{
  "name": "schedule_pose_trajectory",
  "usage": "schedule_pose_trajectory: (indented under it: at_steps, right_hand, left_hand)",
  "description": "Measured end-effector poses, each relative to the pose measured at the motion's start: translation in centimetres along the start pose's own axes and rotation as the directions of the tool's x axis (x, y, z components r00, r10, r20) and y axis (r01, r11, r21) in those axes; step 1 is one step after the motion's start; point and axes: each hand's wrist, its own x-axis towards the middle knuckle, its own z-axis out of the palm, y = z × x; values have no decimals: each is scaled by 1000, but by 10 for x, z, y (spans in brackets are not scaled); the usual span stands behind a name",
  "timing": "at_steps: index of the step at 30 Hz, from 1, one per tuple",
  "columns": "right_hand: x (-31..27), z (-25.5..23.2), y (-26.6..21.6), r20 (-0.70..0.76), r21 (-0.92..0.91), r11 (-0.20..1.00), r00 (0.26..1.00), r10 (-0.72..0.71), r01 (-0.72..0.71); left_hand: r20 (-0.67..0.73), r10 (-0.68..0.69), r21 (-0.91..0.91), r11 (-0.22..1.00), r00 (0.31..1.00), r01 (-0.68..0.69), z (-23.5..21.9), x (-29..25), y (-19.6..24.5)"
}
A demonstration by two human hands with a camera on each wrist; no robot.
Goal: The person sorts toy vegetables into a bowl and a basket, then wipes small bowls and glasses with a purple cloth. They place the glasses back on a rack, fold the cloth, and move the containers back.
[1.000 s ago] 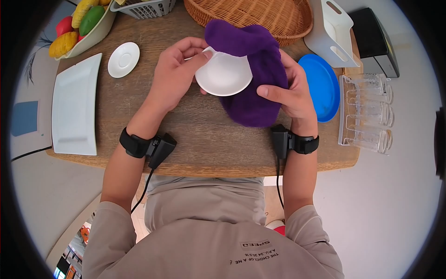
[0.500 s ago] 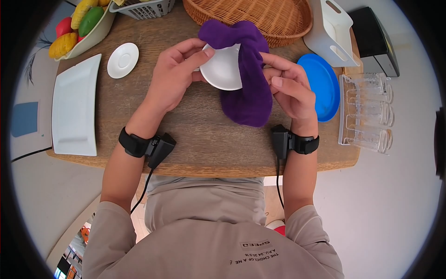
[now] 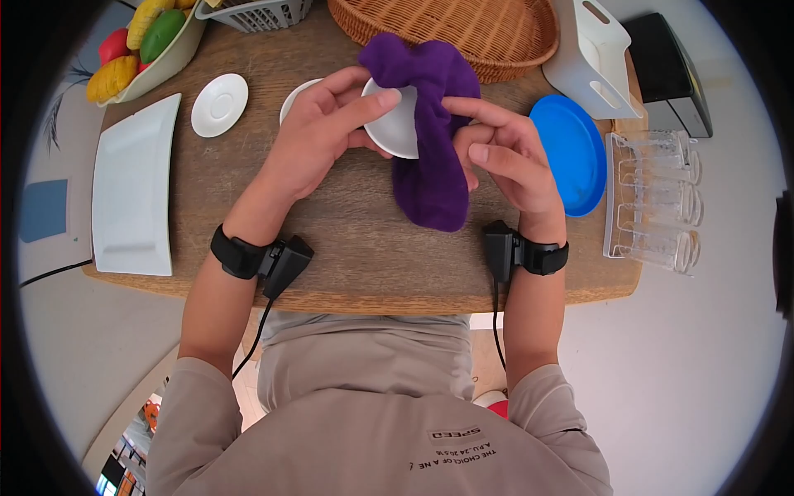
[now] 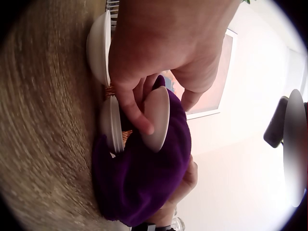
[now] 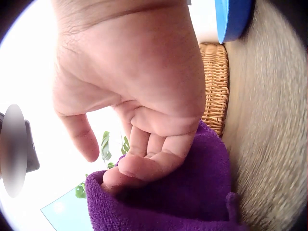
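My left hand (image 3: 314, 136) pinches the rim of a small white bowl (image 3: 390, 128), thumb inside it, above the table. Purple cloth (image 3: 442, 124) covers the bowl's far edge and right side and hangs down in front. My right hand (image 3: 519, 161) has its index finger across the cloth and the other fingers bent against it; the thumb stands apart. In the left wrist view the bowl (image 4: 158, 118) is tilted on its side against the cloth (image 4: 139, 183), under my left hand (image 4: 163, 38). The right wrist view shows my right hand's (image 5: 134, 82) fingertips tucked into the cloth (image 5: 192, 183).
Another white bowl (image 3: 291, 97) is partly hidden behind my left hand. A saucer (image 3: 220, 106) and rectangular plate (image 3: 136, 186) lie left. A wicker basket (image 3: 463, 37) stands at the back; a blue plate (image 3: 569, 155), white bin (image 3: 589, 62) and rack of glasses (image 3: 657, 202) are right.
My left hand and the bowl have shifted slightly right. My right fingers have slid leftward over the cloth, which now hides more of the bowl. The bowl behind my left hand has come into view.
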Motion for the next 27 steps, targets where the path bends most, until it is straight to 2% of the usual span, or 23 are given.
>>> schedule_pose_trajectory:
  at_steps: [2, 8, 17, 27]
  right_hand:
    - [0, 2, -1, 15, 16, 1000, 1000, 23, -23]
    - [0, 5, -5, 62, -20, 997, 995, 73, -72]
    - [0, 6, -6, 79, -89, 991, 991, 108, -101]
    - [0, 7, -2, 95, -74, 991, 989, 117, -110]
  left_hand:
    - [38, -14, 48, 999, 999, 12, 0, -1, 2]
    - [30, 47, 166, 985, 998, -52, 0, 0, -5]
    - [40, 20, 148, 989, 999, -25, 2, -2, -2]
    - [34, 50, 213, 975, 998, -56, 5, -2, -2]
